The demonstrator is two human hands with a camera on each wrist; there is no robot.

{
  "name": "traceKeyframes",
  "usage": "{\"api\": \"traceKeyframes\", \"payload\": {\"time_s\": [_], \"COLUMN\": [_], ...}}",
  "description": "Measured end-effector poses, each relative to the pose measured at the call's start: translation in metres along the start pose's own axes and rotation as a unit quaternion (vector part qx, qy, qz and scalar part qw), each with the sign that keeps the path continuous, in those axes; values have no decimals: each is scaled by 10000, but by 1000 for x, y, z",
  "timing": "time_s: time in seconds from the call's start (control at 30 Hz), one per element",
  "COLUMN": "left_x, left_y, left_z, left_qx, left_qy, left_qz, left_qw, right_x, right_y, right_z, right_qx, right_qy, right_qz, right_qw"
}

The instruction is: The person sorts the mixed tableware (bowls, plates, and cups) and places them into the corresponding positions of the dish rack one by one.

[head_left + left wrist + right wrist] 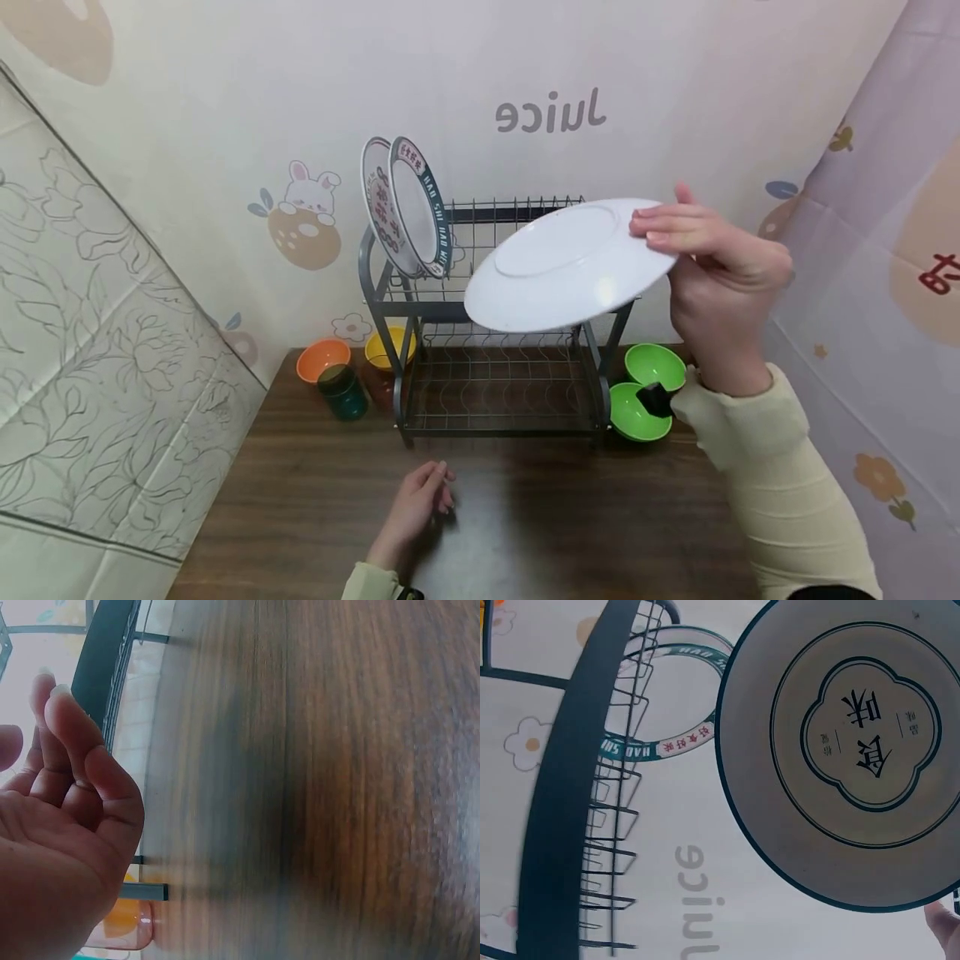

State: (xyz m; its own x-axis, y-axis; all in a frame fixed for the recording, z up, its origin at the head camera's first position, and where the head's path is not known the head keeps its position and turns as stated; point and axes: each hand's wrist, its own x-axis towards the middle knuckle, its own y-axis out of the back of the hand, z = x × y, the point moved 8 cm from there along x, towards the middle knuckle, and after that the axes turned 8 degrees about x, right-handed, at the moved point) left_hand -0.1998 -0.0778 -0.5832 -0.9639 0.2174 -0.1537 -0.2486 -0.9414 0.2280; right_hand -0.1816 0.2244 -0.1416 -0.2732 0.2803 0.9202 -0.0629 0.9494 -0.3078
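Observation:
In the head view my right hand (723, 271) grips a white plate (562, 267) by its right edge, holding it tilted in front of the rack's upper tier. Its underside faces the head camera. The right wrist view shows the plate's face (862, 847), with a dark rim line and dark characters in the middle. Two patterned plates (423, 212) stand on edge at the left of the black dish rack (502, 432). My left hand (423, 496) rests low over the table in front of the rack, fingers loosely curled and holding nothing, as the left wrist view (75, 802) also shows.
Left of the rack sit an orange bowl (322, 360), a yellow bowl (388, 348) and a dark green cup (345, 393). Two green bowls (637, 421) stand at its right foot. A printed cloth (465, 75) hangs close behind. The wooden table (300, 500) extends toward me.

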Motion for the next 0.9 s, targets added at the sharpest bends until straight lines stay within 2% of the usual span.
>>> {"api": "traceKeyframes", "payload": {"time_s": [0.1,0.23,0.3,0.47,0.53,0.63,0.73,0.9], "left_x": [2,3,3,2,3,4,4,2], "left_y": [-1,-4,-5,-7,-7,-6,-5,-5], "left_z": [1,3,1,-3,-3,-3,-2,-1], "left_qx": [58,33,7,71,90,64,58,85], "left_qy": [-21,-125,-136,107,144,62,13,-40], "left_qz": [7,8,-2,-23,-9,31,54,81], "left_qw": [10000,9999,9999,9999,9999,10000,10000,9999], "right_x": [10,18,20,25,28,31,30,22], "right_y": [-10,-24,-29,-37,-42,-53,-67,-90], "right_z": [8,21,28,46,52,59,66,78], "right_qx": [-583,-1305,-1530,-1816,-1932,-2151,-2399,-2683], "right_qy": [103,367,479,685,884,1323,1730,2106], "right_qz": [-356,-848,-1016,-1391,-1607,-2073,-2579,-3321], "right_qw": [9976,9871,9818,9711,9639,9451,9198,8794]}}
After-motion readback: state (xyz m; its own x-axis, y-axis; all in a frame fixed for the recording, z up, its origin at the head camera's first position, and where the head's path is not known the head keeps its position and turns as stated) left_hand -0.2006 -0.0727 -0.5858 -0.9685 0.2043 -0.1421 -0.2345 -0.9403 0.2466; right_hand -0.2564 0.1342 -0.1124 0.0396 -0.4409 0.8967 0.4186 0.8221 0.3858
